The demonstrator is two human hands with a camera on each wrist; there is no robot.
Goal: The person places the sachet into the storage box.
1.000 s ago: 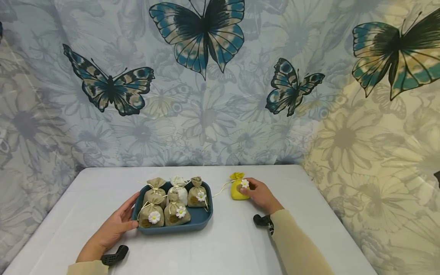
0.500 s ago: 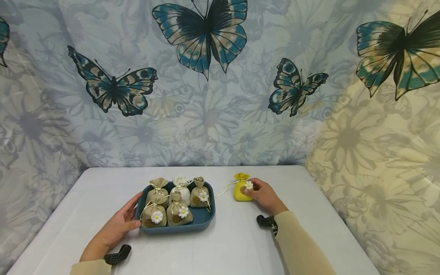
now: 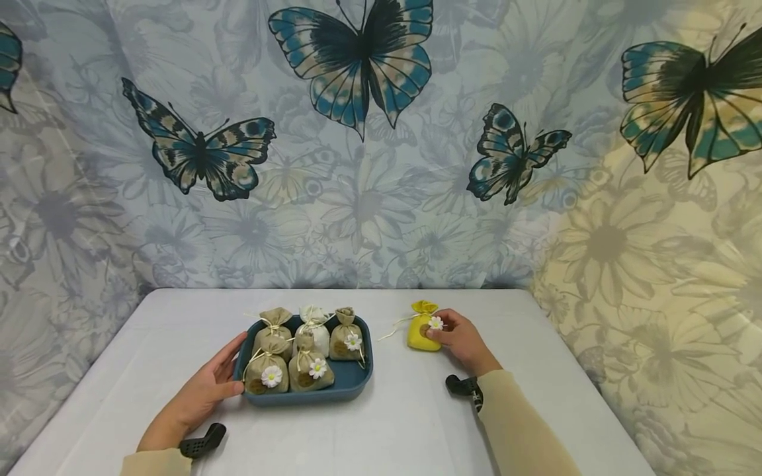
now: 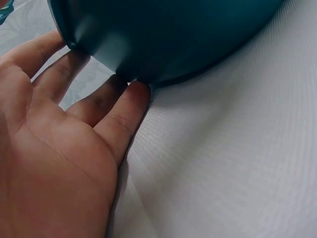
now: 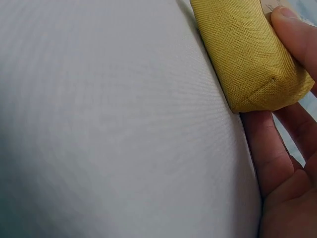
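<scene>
Here the right hand [image 3: 461,342] has its grip closed around a yellow sachet [image 3: 421,328], thumb on top and fingers beneath, the sachet resting on the white desk [image 3: 393,430] just right of the blue tray [image 3: 351,380]. The left hand [image 3: 199,393], fingers straight, touches the tray's left wall; five burlap sachets [image 3: 297,350] stand inside.
</scene>
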